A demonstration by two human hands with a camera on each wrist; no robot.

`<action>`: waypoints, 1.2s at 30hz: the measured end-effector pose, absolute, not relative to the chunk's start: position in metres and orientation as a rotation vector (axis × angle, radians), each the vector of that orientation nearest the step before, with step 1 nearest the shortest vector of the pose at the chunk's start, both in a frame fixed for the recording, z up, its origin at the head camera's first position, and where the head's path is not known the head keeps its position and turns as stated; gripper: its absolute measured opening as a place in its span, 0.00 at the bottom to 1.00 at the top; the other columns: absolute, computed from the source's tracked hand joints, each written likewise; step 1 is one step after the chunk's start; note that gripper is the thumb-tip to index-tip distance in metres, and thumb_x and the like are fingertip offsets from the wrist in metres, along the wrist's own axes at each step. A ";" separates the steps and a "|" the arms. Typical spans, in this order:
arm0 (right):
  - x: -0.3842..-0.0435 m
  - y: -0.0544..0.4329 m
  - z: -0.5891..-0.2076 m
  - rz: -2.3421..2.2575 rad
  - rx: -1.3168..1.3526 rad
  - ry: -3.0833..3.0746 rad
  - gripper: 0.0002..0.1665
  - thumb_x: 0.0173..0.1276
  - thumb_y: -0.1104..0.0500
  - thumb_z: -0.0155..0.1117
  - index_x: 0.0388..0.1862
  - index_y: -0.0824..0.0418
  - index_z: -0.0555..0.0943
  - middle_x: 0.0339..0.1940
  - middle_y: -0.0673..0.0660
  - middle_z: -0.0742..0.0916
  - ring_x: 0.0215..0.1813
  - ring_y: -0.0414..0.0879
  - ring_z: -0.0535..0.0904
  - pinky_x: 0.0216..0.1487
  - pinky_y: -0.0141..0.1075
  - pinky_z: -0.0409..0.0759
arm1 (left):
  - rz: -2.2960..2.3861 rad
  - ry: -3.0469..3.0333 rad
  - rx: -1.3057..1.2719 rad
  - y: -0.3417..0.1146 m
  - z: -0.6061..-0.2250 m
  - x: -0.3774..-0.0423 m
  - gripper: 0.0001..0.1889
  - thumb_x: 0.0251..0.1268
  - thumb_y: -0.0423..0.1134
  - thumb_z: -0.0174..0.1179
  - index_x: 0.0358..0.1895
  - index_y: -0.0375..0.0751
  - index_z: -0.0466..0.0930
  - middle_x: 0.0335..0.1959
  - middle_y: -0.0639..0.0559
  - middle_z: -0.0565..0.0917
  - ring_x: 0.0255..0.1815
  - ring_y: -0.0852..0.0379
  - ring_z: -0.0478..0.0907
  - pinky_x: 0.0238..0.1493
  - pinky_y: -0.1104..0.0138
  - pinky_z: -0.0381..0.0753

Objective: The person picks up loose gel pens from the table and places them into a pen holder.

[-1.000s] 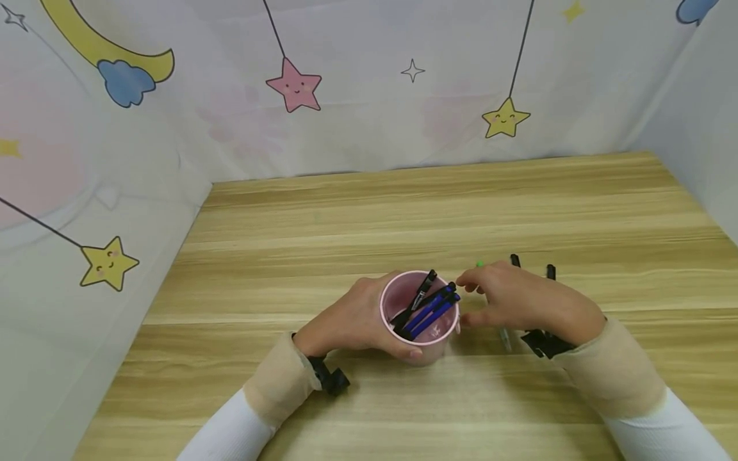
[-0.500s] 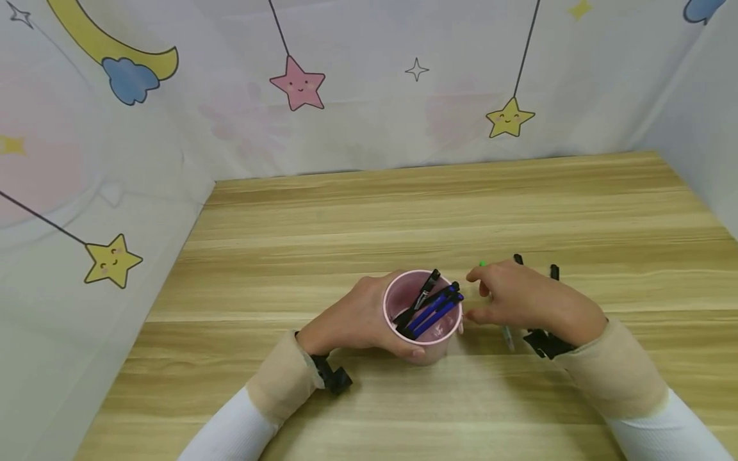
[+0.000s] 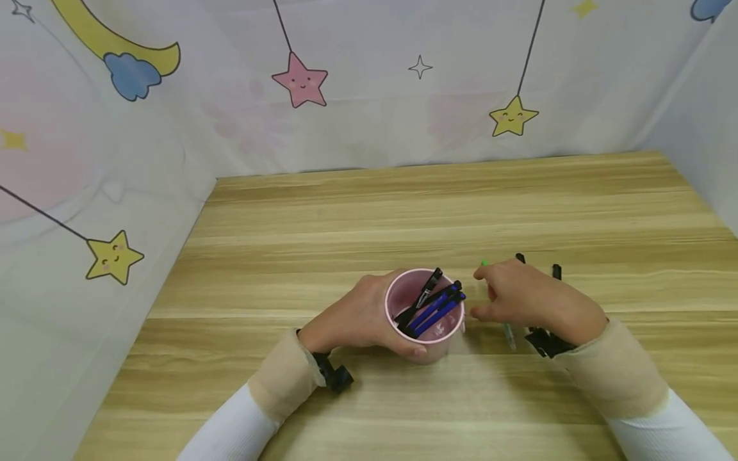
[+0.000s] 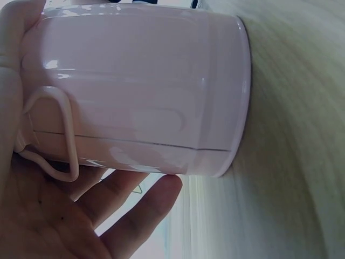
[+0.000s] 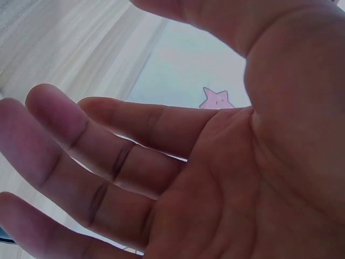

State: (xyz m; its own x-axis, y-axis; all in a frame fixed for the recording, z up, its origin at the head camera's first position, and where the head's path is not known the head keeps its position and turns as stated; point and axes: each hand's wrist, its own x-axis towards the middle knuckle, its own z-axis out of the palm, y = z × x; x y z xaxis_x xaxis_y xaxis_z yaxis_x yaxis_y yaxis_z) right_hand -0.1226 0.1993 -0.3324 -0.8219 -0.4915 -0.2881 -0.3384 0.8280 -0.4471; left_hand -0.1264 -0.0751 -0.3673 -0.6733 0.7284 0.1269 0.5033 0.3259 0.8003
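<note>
In the head view a pink cup (image 3: 436,349) stands upright on the table, and my left hand (image 3: 369,314) grips its left side. Inside lean several pens, among them blue pens (image 3: 435,314) and a black pen (image 3: 425,294). The left wrist view shows the cup (image 4: 135,97) wall close up, a small pink loop (image 4: 67,129) near my palm. To the right of the cup, my right hand (image 3: 519,291) hovers apart from it with bent, spread fingers. Its palm shows bare in the right wrist view, the hand (image 5: 205,183) holding nothing.
Partly hidden by my right hand, a clear pen (image 3: 510,336) and a green tip (image 3: 484,263) show. Two black ends (image 3: 521,258) poke out beyond the hand. The wooden table (image 3: 403,218) ends at a printed cloth (image 3: 369,128) at the back.
My right hand has drawn slightly to the right, away from the cup's rim. The left hand keeps its hold, and the pens in the cup stay as they were. The head view has shifted slightly.
</note>
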 end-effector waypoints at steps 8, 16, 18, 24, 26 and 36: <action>-0.123 0.199 -0.333 -0.474 -0.550 2.654 0.41 0.62 0.48 0.73 0.60 0.79 0.75 0.17 0.48 0.75 0.20 0.40 0.70 0.32 0.40 0.77 | 1.292 2.316 1.123 -0.076 -0.367 -0.127 0.49 0.34 0.56 0.84 0.68 0.61 0.72 0.55 0.68 0.81 0.53 0.67 0.79 0.56 0.68 0.79; -0.127 0.201 -0.335 -0.435 -0.537 2.676 0.22 0.62 0.48 0.73 0.34 0.68 0.80 0.21 0.52 0.73 0.23 0.44 0.68 0.26 0.37 0.70 | 1.276 2.327 1.120 -0.075 -0.367 -0.128 0.49 0.34 0.56 0.84 0.69 0.61 0.72 0.55 0.68 0.81 0.54 0.67 0.79 0.57 0.68 0.78; -0.128 0.201 -0.336 -0.436 -0.527 2.678 0.21 0.62 0.48 0.73 0.24 0.61 0.74 0.20 0.52 0.72 0.23 0.45 0.68 0.25 0.37 0.70 | 1.278 2.328 1.122 -0.075 -0.367 -0.128 0.49 0.34 0.56 0.84 0.69 0.60 0.72 0.55 0.67 0.81 0.54 0.67 0.79 0.57 0.68 0.78; -0.130 0.204 -0.339 -0.446 -0.474 2.680 0.24 0.60 0.51 0.72 0.18 0.56 0.66 0.18 0.51 0.70 0.22 0.45 0.67 0.23 0.36 0.67 | 1.282 2.324 1.125 -0.075 -0.367 -0.128 0.49 0.34 0.55 0.84 0.68 0.62 0.72 0.55 0.68 0.81 0.54 0.67 0.79 0.58 0.68 0.78; -0.131 0.205 -0.341 -0.433 -0.474 2.692 0.24 0.59 0.51 0.72 0.18 0.56 0.66 0.19 0.51 0.70 0.23 0.46 0.68 0.23 0.36 0.67 | 1.289 2.314 1.127 -0.075 -0.367 -0.129 0.49 0.34 0.55 0.84 0.68 0.62 0.72 0.56 0.68 0.81 0.55 0.67 0.79 0.58 0.68 0.78; -0.134 0.208 -0.349 -0.429 -0.531 2.713 0.25 0.59 0.53 0.72 0.17 0.55 0.64 0.18 0.50 0.68 0.24 0.47 0.67 0.26 0.38 0.69 | 1.293 2.314 1.125 -0.076 -0.368 -0.128 0.49 0.34 0.56 0.84 0.69 0.59 0.73 0.56 0.67 0.81 0.55 0.67 0.79 0.58 0.68 0.78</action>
State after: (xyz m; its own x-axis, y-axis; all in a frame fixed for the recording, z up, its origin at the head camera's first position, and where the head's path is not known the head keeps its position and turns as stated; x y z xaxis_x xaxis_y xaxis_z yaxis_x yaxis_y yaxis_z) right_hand -0.1343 0.2084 -0.3485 -0.8715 -0.4091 -0.2704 -0.3056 0.8843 -0.3530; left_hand -0.1282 -0.0761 -0.3678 -0.6658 0.7334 0.1373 0.5012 0.3033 0.8105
